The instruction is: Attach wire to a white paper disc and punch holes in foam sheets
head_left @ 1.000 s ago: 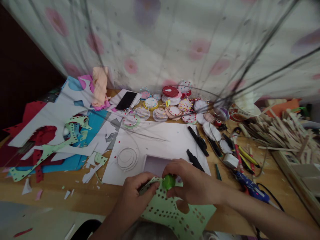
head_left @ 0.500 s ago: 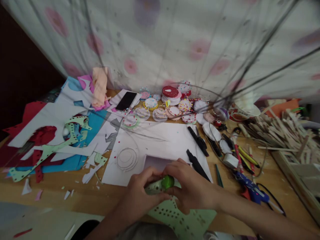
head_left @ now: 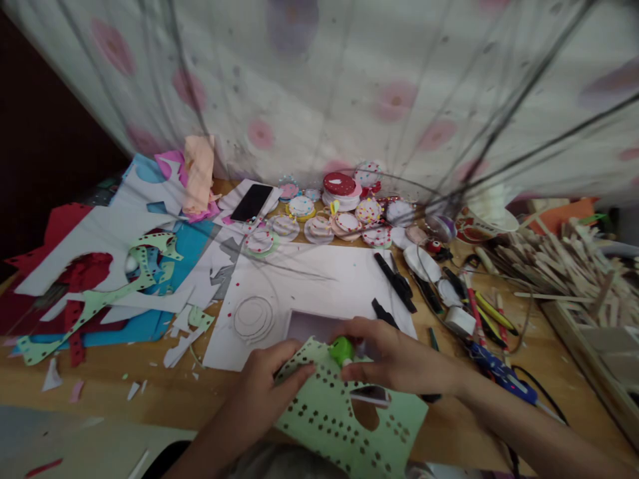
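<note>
My left hand (head_left: 272, 382) pinches the left edge of a pale green sheet of paper (head_left: 319, 406). Rows of small punched holes cover the sheet, and a larger rounded opening is cut through its right part. In my right hand (head_left: 377, 356) is a small bright green craft punch (head_left: 342, 349), gripped between thumb and fingers at the sheet's top edge. Whether the paper sits inside the punch's slot I cannot tell. Behind the hands, a shallow purplish-grey tray or box (head_left: 314, 322) is partly hidden. It rests on a white sheet (head_left: 314, 279) with a drawn circle outline.
Paper scraps (head_left: 124, 286) lie on the left. Several small decorated round paper pieces (head_left: 319, 226) and a phone (head_left: 253, 202) stand at the back. Right are black pens or cutters (head_left: 394, 279), a blue glue gun (head_left: 504, 372), pliers (head_left: 492, 316) and wooden sticks (head_left: 589, 266).
The green sheet has been raised and spread out, showing more of its holes and the large opening. My left hand has shifted slightly left; the punch has moved slightly right and up.
</note>
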`<state>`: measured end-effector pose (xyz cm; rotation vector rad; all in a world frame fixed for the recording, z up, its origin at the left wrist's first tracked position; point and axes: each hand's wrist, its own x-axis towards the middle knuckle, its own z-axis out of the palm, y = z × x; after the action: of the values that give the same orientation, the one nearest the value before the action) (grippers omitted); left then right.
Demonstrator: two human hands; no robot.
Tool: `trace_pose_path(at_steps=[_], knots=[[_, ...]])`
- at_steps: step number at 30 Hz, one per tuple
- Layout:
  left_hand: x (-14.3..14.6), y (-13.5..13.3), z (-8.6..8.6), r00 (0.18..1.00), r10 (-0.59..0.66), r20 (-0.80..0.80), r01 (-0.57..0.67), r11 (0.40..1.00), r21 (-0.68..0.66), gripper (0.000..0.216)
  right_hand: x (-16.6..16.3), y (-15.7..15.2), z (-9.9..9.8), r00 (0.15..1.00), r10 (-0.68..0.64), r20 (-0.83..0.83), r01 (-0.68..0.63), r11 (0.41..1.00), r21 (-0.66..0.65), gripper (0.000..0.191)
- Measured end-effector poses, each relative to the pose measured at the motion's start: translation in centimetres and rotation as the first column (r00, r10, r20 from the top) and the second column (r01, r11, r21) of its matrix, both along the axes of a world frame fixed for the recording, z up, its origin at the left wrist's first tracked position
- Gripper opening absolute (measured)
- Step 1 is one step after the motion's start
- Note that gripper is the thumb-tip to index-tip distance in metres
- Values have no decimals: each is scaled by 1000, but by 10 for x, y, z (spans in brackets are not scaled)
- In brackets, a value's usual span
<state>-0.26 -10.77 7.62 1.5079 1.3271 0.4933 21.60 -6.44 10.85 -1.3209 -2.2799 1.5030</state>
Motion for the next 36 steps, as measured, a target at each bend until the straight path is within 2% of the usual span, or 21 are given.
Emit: trace_pose_path(at_steps=[10, 14, 16, 18, 20, 23, 25, 29, 32, 34, 36], knots=[[-5, -6, 2, 999, 36, 12, -36, 999, -37, 20, 4, 2, -9, 990, -108, -88, 104, 993, -51, 23], [-9, -8, 0, 1000, 24, 1, -24, 998, -59, 21, 2, 1, -8, 997, -38, 71, 31, 995, 95, 20], [-10, -9, -2, 1000, 25, -13, -26, 998, -65, 22, 2, 1, -4, 997, -36, 73, 28, 994, 105, 22], [-10, -10, -3, 1000, 26, -9, -26, 997, -70, 21, 4, 2, 1, 998, -68, 13, 68, 997, 27, 22], [-9, -10, -3, 1000, 29, 8, -28, 996, -82, 21, 10, 4, 6, 997, -49, -58, 44, 996, -79, 22], [-7, -11, 0, 998, 39, 41, -34, 994, -105, 19, 22, 4, 11, 988, 135, -78, -148, 968, -202, 23], [-5, -12, 2, 997, 38, 69, -29, 992, -122, 14, 30, 0, 12, 976, 216, -34, -217, 944, -248, 29], [-2, -14, 1, 992, 58, 110, -38, 984, -172, 19, 42, -12, 14, 990, 133, 41, -121, 968, -219, 30], [-2, -18, -2, 971, 114, 212, -60, 968, -245, 20, 47, -20, 23, 998, 52, 45, -42, 978, -203, 29], [-2, -22, -4, 942, 161, 295, -64, 948, -312, 21, 47, -22, 32, 999, 35, 21, -29, 975, -220, 28], [-3, -26, -3, 920, 253, 299, -118, 907, -405, 33, 45, -21, 41, 999, 38, 13, -35, 981, -190, 28]])
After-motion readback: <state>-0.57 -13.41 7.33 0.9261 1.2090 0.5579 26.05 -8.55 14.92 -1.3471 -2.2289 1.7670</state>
